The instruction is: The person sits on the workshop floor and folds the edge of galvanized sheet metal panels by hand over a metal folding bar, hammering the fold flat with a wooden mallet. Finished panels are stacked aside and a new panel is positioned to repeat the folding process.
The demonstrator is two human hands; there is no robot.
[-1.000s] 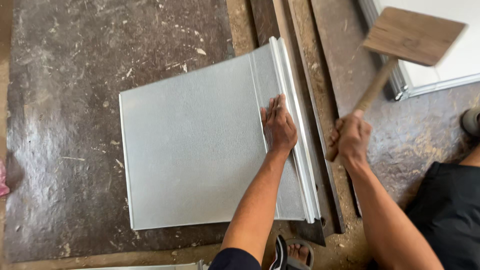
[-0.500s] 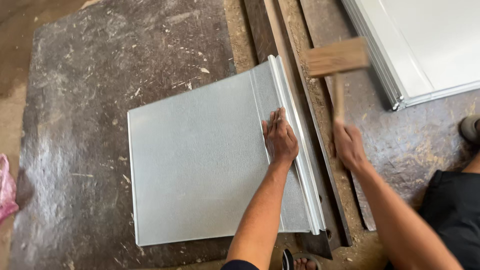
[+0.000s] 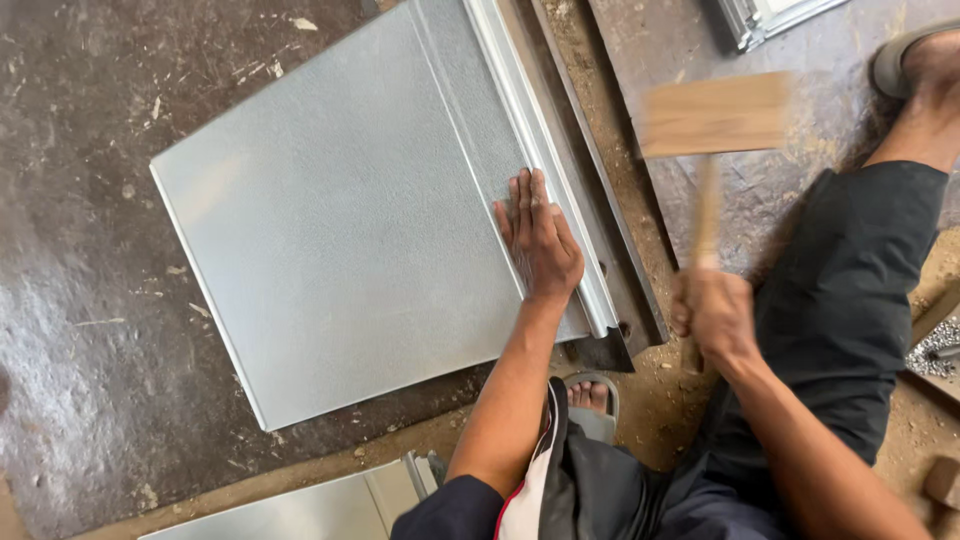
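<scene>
**Flat palm on the sheet, mallet raised beside it**

The grey metal sheet (image 3: 340, 230) lies flat on the dark floor (image 3: 90, 330), its folded edge resting along a steel bar (image 3: 610, 260). The left hand (image 3: 540, 240) lies spread wide and flat on the sheet, just beside that folded edge. Past the bar from the sheet, the right hand (image 3: 712, 315) is closed around the handle of a wooden mallet (image 3: 715, 112), whose blurred head hangs above the floor. Another metal sheet (image 3: 300, 510) lies near the sheet's lower corner.
</scene>
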